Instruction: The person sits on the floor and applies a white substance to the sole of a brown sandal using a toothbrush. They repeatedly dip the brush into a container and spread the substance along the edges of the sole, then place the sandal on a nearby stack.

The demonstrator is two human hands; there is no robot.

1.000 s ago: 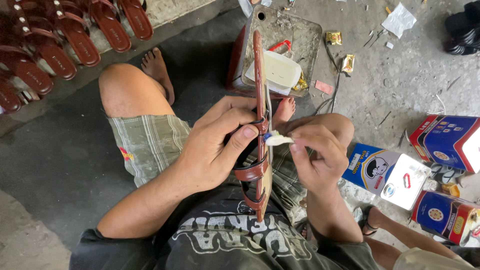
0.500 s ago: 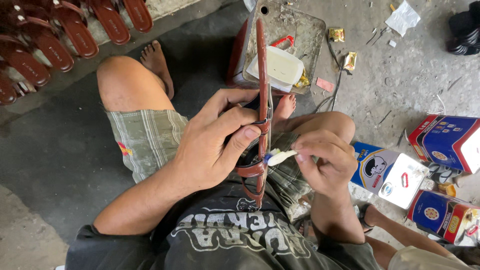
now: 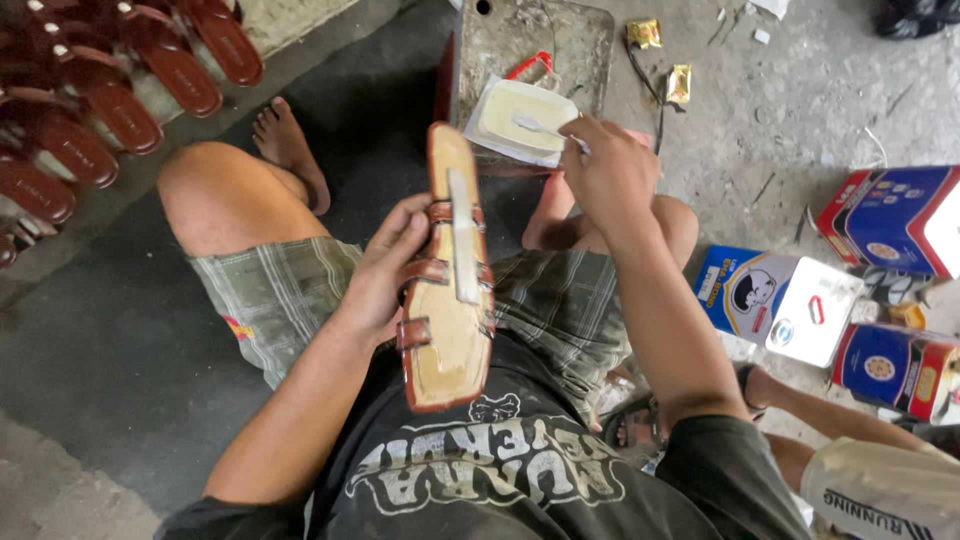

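Note:
My left hand (image 3: 385, 272) grips a brown strapped sandal (image 3: 450, 280) by its side, underside facing up, with a pale strip of glue down the sole. My right hand (image 3: 608, 165) is stretched forward and holds a small white brush (image 3: 545, 127) whose tip rests in a shallow white tub of pale glue (image 3: 522, 118). The tub sits on a grey metal slab (image 3: 540, 45) in front of my knees.
Rows of finished brown sandals (image 3: 120, 90) lie at the upper left. Blue and red tins and boxes (image 3: 880, 290) stand at the right. Another person's leg and foot (image 3: 800, 410) reach in at lower right. My bare foot (image 3: 290, 150) rests on dark flooring.
The sandal has turned from edge-on to sole-up. My right hand has left the sandal and moved forward with the brush to the glue tub.

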